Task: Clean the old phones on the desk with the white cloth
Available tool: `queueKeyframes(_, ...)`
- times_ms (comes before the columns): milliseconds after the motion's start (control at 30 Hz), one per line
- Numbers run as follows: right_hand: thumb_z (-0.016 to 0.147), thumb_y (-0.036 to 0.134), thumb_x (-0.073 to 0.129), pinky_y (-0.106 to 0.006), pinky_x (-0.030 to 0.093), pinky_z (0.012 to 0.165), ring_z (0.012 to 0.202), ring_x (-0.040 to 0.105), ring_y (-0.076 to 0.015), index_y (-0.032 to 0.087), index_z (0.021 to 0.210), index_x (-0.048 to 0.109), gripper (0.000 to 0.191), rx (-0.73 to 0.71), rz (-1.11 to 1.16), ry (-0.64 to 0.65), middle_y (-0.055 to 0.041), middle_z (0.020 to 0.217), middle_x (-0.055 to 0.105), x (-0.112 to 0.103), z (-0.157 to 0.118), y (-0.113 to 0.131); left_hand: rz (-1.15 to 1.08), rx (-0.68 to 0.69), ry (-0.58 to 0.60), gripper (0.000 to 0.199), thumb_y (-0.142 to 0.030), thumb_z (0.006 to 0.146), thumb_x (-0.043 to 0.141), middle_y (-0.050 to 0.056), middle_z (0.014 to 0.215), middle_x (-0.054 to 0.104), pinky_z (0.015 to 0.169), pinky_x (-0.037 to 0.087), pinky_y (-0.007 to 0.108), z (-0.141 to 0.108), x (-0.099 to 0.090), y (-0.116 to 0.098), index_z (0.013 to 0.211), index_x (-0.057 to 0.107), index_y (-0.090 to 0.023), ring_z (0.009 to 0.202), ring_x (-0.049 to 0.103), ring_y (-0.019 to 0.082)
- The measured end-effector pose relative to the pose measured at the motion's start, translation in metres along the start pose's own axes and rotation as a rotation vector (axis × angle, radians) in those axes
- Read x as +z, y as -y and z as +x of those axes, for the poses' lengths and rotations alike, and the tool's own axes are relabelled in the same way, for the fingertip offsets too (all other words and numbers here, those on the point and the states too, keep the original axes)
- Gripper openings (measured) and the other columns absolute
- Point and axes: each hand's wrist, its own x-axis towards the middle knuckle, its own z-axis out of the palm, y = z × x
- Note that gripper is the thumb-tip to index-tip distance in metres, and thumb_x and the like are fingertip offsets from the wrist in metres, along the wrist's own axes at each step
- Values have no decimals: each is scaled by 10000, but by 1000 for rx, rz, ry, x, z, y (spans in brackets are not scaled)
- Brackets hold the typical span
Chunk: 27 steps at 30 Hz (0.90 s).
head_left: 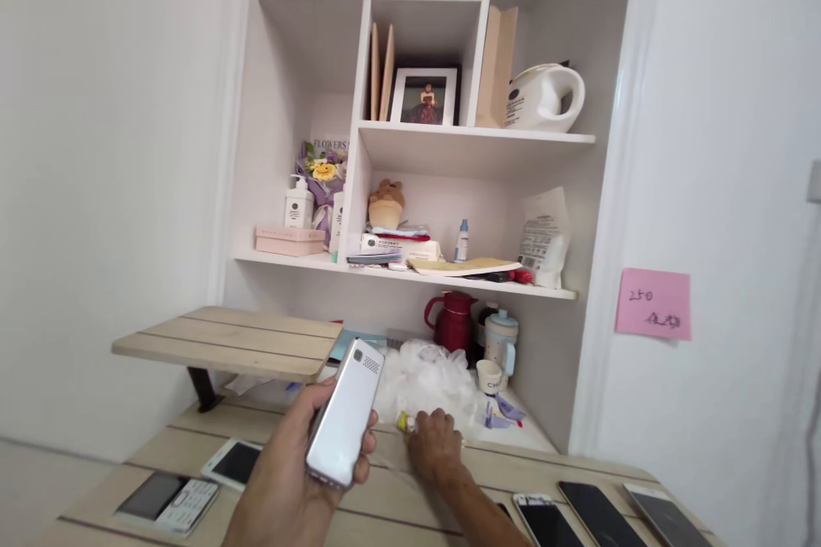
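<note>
My left hand (288, 461) is wrapped round a silver mobile phone (346, 414), held tilted above the table with its back, camera and speaker holes towards me. My right hand (437, 449) rests at the table's far edge with curled fingers, knuckles up; what they hold, if anything, is hidden. A small yellow item (405, 421) lies against its left side. Just beyond is a heap of clear plastic bags (427, 376). Left of my left hand lie a white keypad phone (186, 506) and a white smartphone (234, 463).
Smartphones (599, 513) lie in a row at the right of the slatted table (391, 500). A raised wooden board (231, 338) stands at the left. Behind are a red jug (452, 320), a lidded cup (500, 338), a small white cup (488, 376) and filled shelves (475, 141).
</note>
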Motion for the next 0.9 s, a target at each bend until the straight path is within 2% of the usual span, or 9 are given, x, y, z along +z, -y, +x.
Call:
queueKeyframes(167,893,206,647,-458,400,990,1317,417,-375,118,1142,671,265,-82,76,-97,-220,1392,498,-32,-14,0,55,34,7,350,-270,850,603,151,750,709,465,482,281,-3,1,1,1134,629,-67,588,631,219)
queueKeyframes(233,884,214,642,-405,424,930,1203,530,-348,134,1098,692,233,-131,117,-99,-194,1240,621,-55,-28,-3,93,54,0,360,-277,847,608,138,756,712,463,490,287,-3,0,4,1150,624,-83,589,641,224)
queueKeyframes(333,851,272,682,-282,450,735,841,674,-238,218,946,734,121,-257,207,-43,-55,847,729,-94,-64,-5,166,112,10,364,-311,826,646,119,817,722,495,528,316,-2,0,14,1130,625,-112,652,673,252)
queueKeyframes(400,814,338,742,-246,438,726,846,674,-205,292,936,742,130,-357,284,-36,-3,900,736,-120,-94,-3,215,155,21,363,-338,818,655,99,818,719,519,549,341,-3,2,22,1114,618,-131,694,684,273)
queueKeyframes(467,795,328,774,-264,436,728,851,670,-223,300,983,747,192,-458,464,-48,-17,909,727,-143,-122,1,246,166,49,335,-367,825,644,80,763,710,514,551,348,-6,5,30,1072,616,-142,661,674,267)
queueKeyframes(567,780,286,770,-278,439,686,801,663,-231,318,981,761,203,-448,633,-46,-23,880,701,-167,-150,1,247,146,76,301,-395,826,643,74,727,711,493,538,331,-14,12,38,1004,617,-154,598,651,238)
queueKeyframes(700,745,294,808,-280,464,699,788,649,-218,310,983,782,240,-449,867,-83,-22,850,676,-171,-158,-11,219,97,34,340,-393,754,707,87,744,724,466,522,319,-26,23,43,983,621,-157,632,656,253)
queueKeyframes(800,705,385,855,-265,458,611,680,608,-181,259,955,782,289,-430,1120,-127,-19,809,645,-163,-154,-18,216,95,72,481,-353,668,773,56,722,720,461,508,311,-30,26,45,1079,615,-161,581,635,235)
queueKeyframes(900,726,484,837,-285,482,643,721,615,-184,241,971,750,356,-452,1478,-80,-25,883,623,-163,-151,-20,248,123,125,496,-380,706,751,62,691,720,467,499,304,-30,26,46,1124,630,-141,532,623,220)
